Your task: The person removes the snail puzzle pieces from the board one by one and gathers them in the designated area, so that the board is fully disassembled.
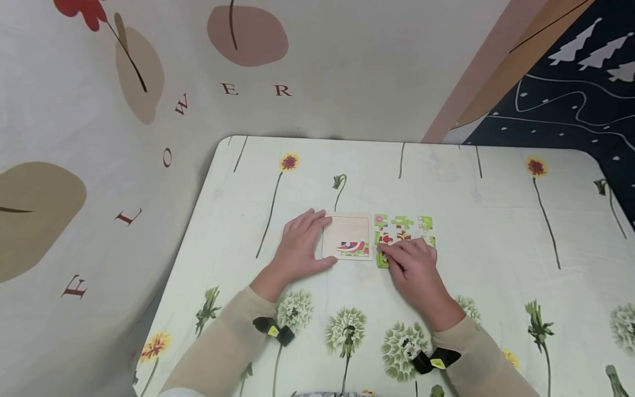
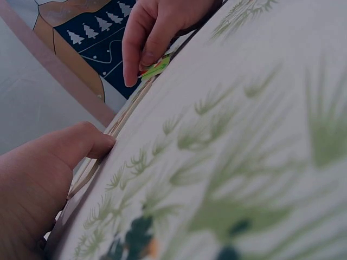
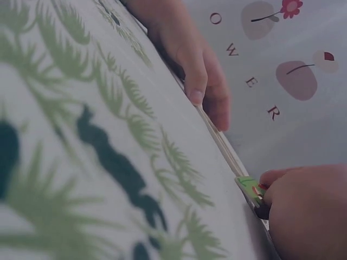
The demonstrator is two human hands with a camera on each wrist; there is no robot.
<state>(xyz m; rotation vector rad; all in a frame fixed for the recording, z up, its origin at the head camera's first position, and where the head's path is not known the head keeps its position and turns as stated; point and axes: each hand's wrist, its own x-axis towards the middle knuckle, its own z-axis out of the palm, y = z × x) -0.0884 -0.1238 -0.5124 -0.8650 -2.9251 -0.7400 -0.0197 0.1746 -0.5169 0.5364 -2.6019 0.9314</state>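
Note:
A square wooden puzzle board [image 1: 345, 230] lies on the table, with joined picture pieces [image 1: 353, 248] at its lower right. At its left side my left hand [image 1: 301, 248] holds the board, index finger on the upper left edge and thumb at the lower left corner. My right hand [image 1: 414, 270], just right of the board, pinches a green jigsaw piece [image 3: 249, 188] between thumb and fingers. In the left wrist view this green piece [image 2: 156, 69] shows beneath the fingertips. Several loose jigsaw pieces [image 1: 402, 221] lie in rows beyond the right hand, which covers some of them.
The table [image 1: 496, 231] wears a white cloth printed with flowers and dandelions. Behind it hangs a pale printed sheet [image 1: 347, 105] with letters, and a dark sheet [image 1: 570, 105] with white trees is at the right. A black strap [image 1: 436, 361] circles each forearm.

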